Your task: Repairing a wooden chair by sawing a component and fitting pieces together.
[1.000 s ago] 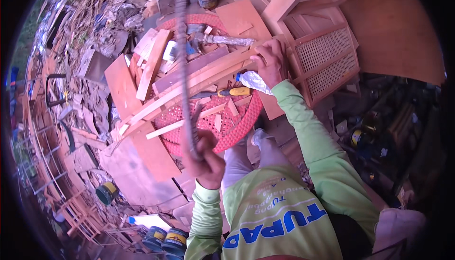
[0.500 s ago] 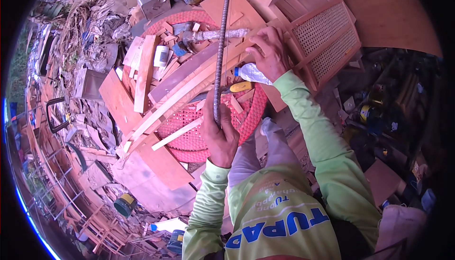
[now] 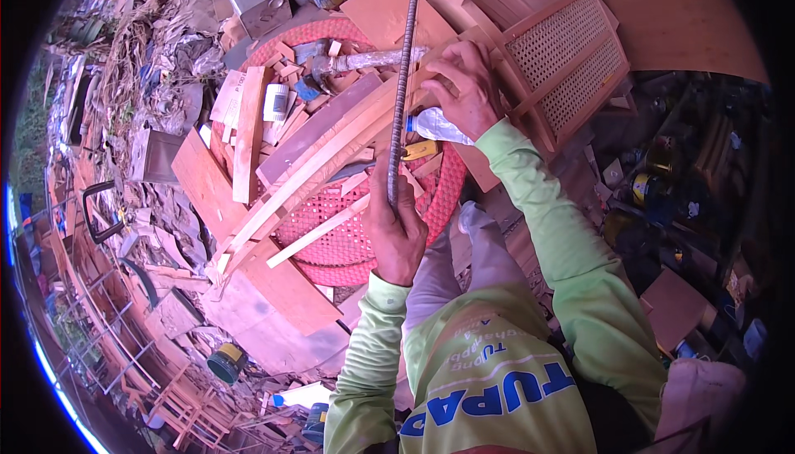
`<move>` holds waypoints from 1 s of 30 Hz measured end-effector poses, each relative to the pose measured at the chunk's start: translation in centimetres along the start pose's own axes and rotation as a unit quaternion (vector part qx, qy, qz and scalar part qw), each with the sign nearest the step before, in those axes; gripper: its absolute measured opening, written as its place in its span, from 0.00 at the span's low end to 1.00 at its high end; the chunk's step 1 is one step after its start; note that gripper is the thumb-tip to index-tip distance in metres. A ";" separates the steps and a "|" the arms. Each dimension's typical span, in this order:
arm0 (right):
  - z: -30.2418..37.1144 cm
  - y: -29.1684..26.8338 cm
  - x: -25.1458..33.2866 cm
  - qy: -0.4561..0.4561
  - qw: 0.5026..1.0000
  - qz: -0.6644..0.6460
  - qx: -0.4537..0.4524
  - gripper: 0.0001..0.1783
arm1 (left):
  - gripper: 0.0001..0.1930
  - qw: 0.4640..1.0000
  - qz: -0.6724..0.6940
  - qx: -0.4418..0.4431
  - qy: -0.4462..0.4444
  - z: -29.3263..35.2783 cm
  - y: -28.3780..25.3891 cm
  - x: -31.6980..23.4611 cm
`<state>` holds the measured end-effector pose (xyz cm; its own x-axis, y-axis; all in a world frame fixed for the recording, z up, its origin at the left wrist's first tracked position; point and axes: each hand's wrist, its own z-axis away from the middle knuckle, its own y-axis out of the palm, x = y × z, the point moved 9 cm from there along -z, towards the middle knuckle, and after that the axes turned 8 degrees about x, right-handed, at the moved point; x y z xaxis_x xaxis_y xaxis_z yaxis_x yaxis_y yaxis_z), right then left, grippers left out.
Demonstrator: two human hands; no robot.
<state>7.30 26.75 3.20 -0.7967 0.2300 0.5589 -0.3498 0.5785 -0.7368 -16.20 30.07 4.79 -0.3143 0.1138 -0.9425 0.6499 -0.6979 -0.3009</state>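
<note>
Fingers of the left hand (image 3: 399, 239) are closed around the lower end of a ribbed metal rod (image 3: 404, 81), seen from the head camera; it points up and away, crossing in front of several long wooden strips (image 3: 327, 149). Those strips run slantwise over a round red woven table (image 3: 454, 179), from beyond its near left edge to past its far right edge. Fingers of the right hand (image 3: 468, 94) are bent over the far right end of the strips, thumb and forefinger parted; whether they pinch the wood or merely rest there, I cannot tell. Just beside that hand, at the table's right edge, lies a clear bottle (image 3: 440, 126) with a blue cap, and near it a yellow-handled tool (image 3: 421, 150). Toward the far edge lies a hammer (image 3: 373, 60); a white container (image 3: 276, 103) sits among offcuts nearer the left edge.

Because the rod is held only at one end, its free length could swing sideways and knock the right hand or the bottle. The strips overhang the near left edge and seem to rest on uneven scraps, so a push on either end could tip or slide them. Poor contact from the right hand would make that likelier, and loose offcuts could be swept off the rim.
</note>
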 end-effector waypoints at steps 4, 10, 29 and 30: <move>0.0 -0.1 0.0 0.002 1.000 -0.004 -0.004 0.15 | 0.22 1.000 -0.022 -0.005 0.020 -0.4 0.4 -1.3; -0.1 -0.3 0.5 -0.003 1.000 0.013 -0.003 0.13 | 0.21 0.999 -0.032 0.009 -0.006 -1.1 0.6 -2.0; 0.1 0.4 0.4 0.021 1.000 0.007 0.002 0.16 | 0.22 0.999 -0.028 0.004 0.032 -1.8 1.0 -1.9; 0.1 0.4 0.4 0.021 1.000 0.007 0.003 0.16 | 0.22 0.999 -0.030 -0.001 0.043 -1.8 1.0 -2.2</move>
<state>6.76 27.03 3.08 -0.7800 0.2700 0.5645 -0.3422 0.5712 -0.7461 -13.63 30.43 6.29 -0.2922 0.2158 -0.9317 0.6331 -0.6865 -0.3576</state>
